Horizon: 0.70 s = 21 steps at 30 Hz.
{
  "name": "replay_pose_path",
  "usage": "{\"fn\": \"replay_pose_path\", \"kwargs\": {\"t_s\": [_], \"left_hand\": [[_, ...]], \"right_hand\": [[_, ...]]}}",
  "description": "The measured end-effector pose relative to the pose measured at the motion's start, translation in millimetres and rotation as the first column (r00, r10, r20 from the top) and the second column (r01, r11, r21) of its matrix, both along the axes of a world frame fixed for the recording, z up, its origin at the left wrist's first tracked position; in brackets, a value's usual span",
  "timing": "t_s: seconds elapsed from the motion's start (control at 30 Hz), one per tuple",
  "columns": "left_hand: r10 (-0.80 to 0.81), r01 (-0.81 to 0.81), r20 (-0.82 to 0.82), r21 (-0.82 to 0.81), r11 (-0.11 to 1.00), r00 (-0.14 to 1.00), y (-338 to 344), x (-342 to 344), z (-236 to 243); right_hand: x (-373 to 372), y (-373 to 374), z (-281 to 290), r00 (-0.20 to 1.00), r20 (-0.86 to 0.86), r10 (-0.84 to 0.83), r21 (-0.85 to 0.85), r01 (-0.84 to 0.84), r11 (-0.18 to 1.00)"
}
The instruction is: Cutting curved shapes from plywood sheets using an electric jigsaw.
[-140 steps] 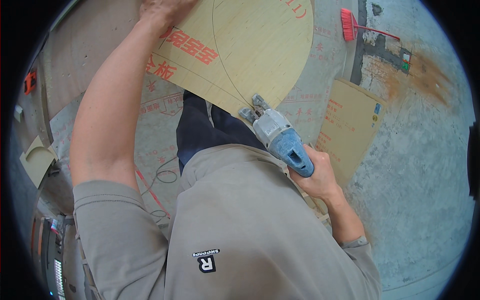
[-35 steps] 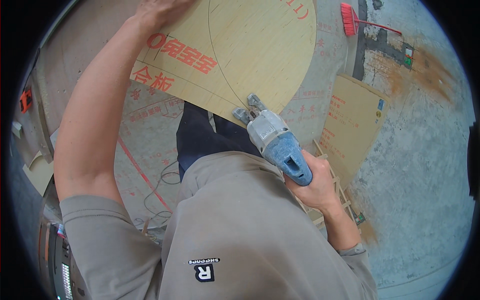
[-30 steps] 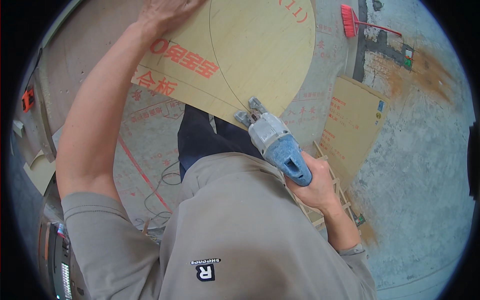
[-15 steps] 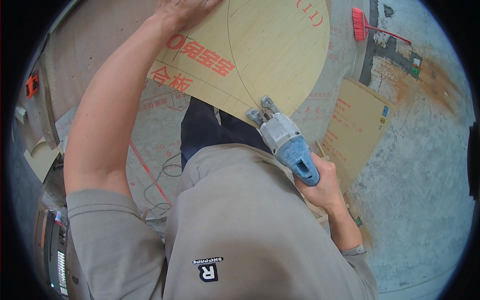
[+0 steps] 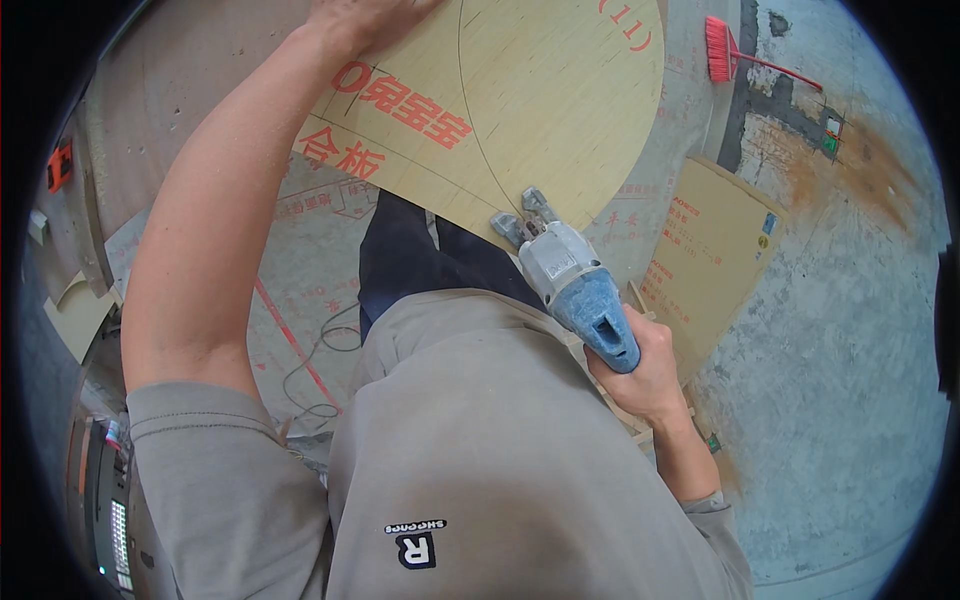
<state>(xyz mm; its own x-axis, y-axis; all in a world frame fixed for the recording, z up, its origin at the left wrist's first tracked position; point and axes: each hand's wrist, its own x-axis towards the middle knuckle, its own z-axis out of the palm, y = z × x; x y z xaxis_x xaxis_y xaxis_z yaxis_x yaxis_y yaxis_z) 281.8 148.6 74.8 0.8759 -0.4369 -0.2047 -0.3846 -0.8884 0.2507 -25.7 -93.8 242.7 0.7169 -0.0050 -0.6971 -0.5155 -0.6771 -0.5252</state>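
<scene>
A pale plywood sheet with red print, a rounded right side and drawn straight and curved lines lies in front of me. My left hand rests on it at the top edge, fingertips cut off by the frame. My right hand grips a blue and silver power saw, whose metal foot sits on the sheet's lower edge by the end of the curved line. My dark-trousered legs show under the sheet.
A red broom lies at the upper right. A tan board lies on the right, with wooden slats beside it. Printed floor covering carries a looping cord. At left are an orange tool and a plywood offcut.
Compared with about a second ago, the sheet, saw and both arms sit slightly further right in the view, along with the background. The saw's place on the sheet looks almost unchanged.
</scene>
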Motion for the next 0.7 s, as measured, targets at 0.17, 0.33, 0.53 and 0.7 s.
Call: {"fn": "replay_pose_path", "kwargs": {"t_s": [0.17, 0.33, 0.53, 0.7], "left_hand": [[0.001, -0.001, 0.004, 0.005, 1.0, 1.0, 0.0, 0.8, -1.5], [0.007, -0.008, 0.006, 0.003, 1.0, 1.0, -1.3, -0.6, 1.0], [0.015, -0.015, 0.012, -0.02, 1.0, 1.0, -0.7, -0.5, 0.8], [0.015, -0.016, -0.002, -0.022, 1.0, 1.0, -1.2, -1.7, 3.7]], "right_hand": [[1.2, 1.7, 0.6, 1.0, -0.002, -0.006, -0.001, 0.006, 1.0], [2.4, 5.3, 0.7, 0.999, 0.001, -0.044, 0.003, 0.044, 0.999], [4.5, 7.0, 2.2, 0.999, -0.005, -0.04, -0.008, 0.04, 0.999], [3.5, 6.9, 1.4, 0.999, -0.012, -0.041, -0.003, 0.041, 0.999]]}}
